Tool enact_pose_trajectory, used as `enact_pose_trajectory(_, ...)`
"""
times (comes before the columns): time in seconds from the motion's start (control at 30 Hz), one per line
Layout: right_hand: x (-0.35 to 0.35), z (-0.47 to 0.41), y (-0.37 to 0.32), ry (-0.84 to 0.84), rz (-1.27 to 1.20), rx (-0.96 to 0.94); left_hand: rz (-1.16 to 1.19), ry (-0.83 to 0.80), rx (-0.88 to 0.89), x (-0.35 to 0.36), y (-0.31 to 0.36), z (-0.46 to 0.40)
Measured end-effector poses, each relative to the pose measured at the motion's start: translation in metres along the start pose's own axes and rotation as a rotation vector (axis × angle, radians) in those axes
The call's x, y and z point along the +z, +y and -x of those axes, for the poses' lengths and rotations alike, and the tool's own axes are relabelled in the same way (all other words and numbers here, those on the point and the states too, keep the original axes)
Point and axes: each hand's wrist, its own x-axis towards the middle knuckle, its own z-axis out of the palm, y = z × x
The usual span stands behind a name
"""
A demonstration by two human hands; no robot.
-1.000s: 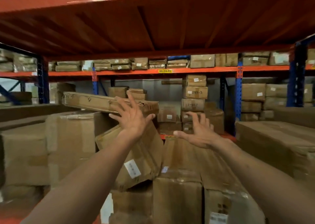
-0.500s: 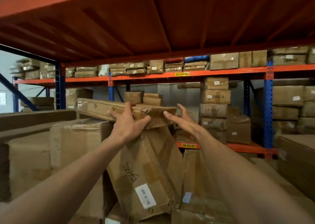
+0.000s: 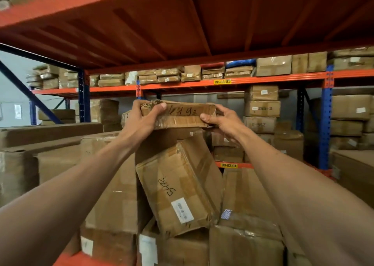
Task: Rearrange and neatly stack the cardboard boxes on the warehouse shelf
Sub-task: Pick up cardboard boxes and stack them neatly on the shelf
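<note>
A long flat cardboard box (image 3: 182, 115) with handwritten digits on its near end is held up at chest height over the pile. My left hand (image 3: 141, 120) grips its torn left corner, thumb on top. My right hand (image 3: 220, 120) clasps its right corner. Below it a tilted box (image 3: 182, 186) marked with handwriting and a white label leans against a tall taped box (image 3: 113, 184) on the left. Another taped box (image 3: 244, 241) stands lower right.
The orange shelf deck (image 3: 182, 23) hangs low overhead. Long brown cartons (image 3: 46, 132) lie at the left, a large carton (image 3: 354, 170) at the right. Across the aisle, blue uprights (image 3: 326, 124) and orange beams (image 3: 222, 82) carry stacked boxes.
Both hands were open and reaching; they have closed on the ends of the long flat box, which has swung round end-on and lifted. The view moved closer.
</note>
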Motion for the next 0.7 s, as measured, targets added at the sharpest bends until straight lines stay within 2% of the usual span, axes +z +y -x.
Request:
enact_pose_trajectory(0.13, -0.029, 0.043, -0.035, 0.037, 0.195, -0.046, 0.101, -0.048, 0.05, 0.019, 0.022, 0.018)
enact_pose_trajectory(0.3, -0.093, 0.116, -0.08, 0.193, 0.33, -0.07, 0.168, -0.118, 0.195, 0.079, 0.055, 0.054)
enact_pose_trajectory(0.4, -0.141, 0.166, -0.108, 0.308, 0.401, -0.075, 0.231, -0.241, 0.258, 0.124, 0.083, 0.078)
enact_pose_trajectory(0.7, -0.288, 0.317, -0.157, 0.52, 0.563, -0.012, 0.439, -0.539, 0.207, 0.285, 0.154, 0.178)
